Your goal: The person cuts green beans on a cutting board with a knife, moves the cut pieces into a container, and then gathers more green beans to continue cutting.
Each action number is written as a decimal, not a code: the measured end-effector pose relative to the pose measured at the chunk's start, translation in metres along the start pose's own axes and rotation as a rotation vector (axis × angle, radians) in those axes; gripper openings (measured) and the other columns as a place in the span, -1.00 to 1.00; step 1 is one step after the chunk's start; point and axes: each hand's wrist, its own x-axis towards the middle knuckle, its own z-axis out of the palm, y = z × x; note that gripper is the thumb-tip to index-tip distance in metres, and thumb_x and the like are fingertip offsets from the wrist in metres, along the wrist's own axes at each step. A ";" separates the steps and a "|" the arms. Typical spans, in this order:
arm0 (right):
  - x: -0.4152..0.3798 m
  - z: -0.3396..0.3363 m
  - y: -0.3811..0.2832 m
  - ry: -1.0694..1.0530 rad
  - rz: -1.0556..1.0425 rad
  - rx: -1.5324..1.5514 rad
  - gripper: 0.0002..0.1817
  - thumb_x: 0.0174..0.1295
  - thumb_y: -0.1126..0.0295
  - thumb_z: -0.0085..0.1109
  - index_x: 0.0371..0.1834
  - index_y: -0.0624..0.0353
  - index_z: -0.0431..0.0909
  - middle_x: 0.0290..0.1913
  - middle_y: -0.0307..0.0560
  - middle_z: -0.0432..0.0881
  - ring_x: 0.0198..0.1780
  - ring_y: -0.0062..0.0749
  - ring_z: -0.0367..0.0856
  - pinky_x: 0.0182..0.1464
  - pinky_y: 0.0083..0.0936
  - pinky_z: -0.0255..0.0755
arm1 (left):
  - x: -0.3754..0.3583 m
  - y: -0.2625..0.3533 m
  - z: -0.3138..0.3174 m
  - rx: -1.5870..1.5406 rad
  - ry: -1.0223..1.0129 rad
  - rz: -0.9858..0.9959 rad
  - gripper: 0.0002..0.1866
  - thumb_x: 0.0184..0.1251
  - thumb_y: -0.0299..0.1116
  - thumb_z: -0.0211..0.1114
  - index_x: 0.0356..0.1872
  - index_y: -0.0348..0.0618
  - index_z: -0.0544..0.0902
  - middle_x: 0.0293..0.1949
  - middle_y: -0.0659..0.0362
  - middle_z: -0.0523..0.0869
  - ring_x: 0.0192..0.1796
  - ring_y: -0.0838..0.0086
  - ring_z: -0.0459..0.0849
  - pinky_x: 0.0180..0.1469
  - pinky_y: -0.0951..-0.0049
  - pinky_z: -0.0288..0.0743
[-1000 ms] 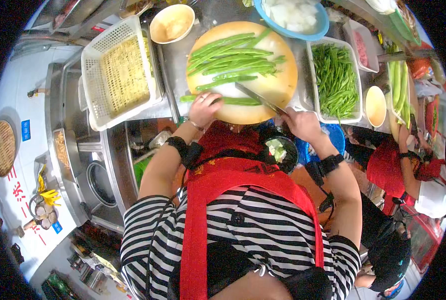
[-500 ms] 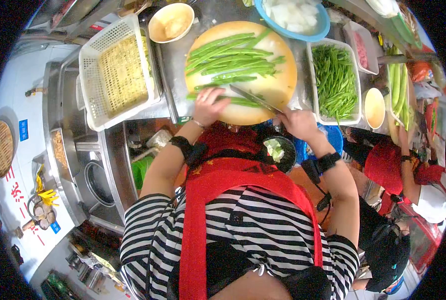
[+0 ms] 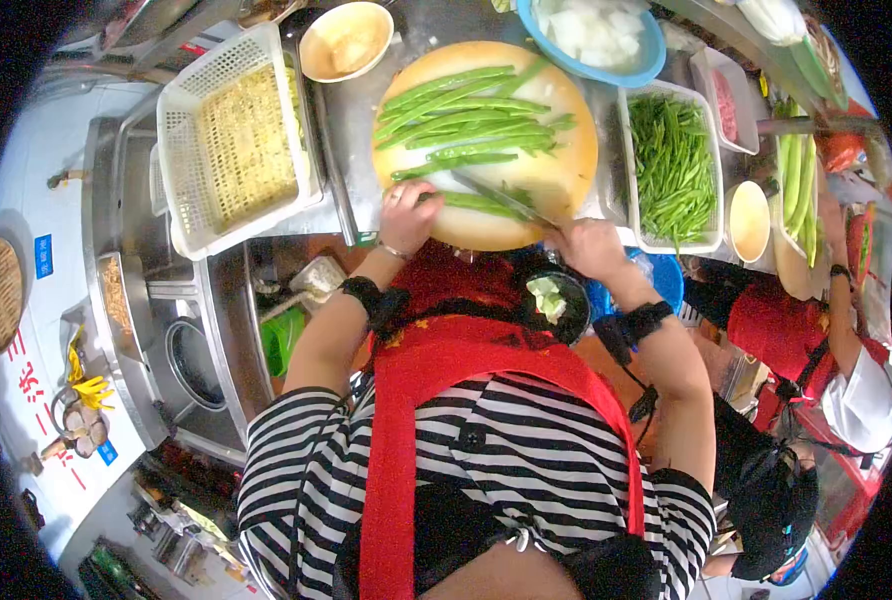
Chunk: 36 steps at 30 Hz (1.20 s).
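On the round cutting board (image 3: 556, 90) lie several long green beans (image 3: 466, 115), roughly side by side, with some loose pieces near them. My left hand (image 3: 411, 213) is at the board's lower left edge, its fingers curled on the left end of a few beans (image 3: 481, 203). A knife (image 3: 496, 192) is gripped in my right hand (image 3: 593, 250) at the lower right of the board. Its blade points up and left, over the beans nearest me, partly covering them.
White baskets stand left (image 3: 181, 150) and right, the right one holding cut greens (image 3: 671, 165). Beyond the board are a cream bowl (image 3: 311, 45) and a blue basin (image 3: 656, 55). A co-worker in a red apron (image 3: 776, 335) is at the far right, one arm near long green vegetables (image 3: 798, 180).
My left hand has shifted slightly left and its fingers are drawn in. The knife blade has moved a little left. The co-worker's arm at the right has moved.
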 end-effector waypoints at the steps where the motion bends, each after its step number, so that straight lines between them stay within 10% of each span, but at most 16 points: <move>1: -0.002 -0.011 -0.004 -0.004 0.022 0.062 -0.72 0.17 0.15 0.04 -0.29 0.15 0.46 -0.67 0.08 0.53 -0.60 -0.04 0.56 -0.52 -0.19 0.43 | 0.001 0.002 -0.001 0.004 -0.008 0.000 -0.83 -0.08 -0.38 0.24 -0.38 0.05 0.65 -0.23 0.26 0.54 -0.10 0.29 0.51 -0.04 0.25 0.37; 36: 0.007 0.002 -0.020 -0.085 0.057 0.035 -0.73 0.22 0.16 -0.09 -0.34 0.15 0.41 -0.63 0.04 0.57 -0.56 -0.05 0.60 -0.52 -0.15 0.47 | -0.003 0.017 0.007 -0.069 0.070 -0.098 -0.86 -0.10 -0.45 0.25 -0.43 -0.03 0.64 -0.28 0.21 0.55 -0.15 0.23 0.49 -0.06 0.24 0.39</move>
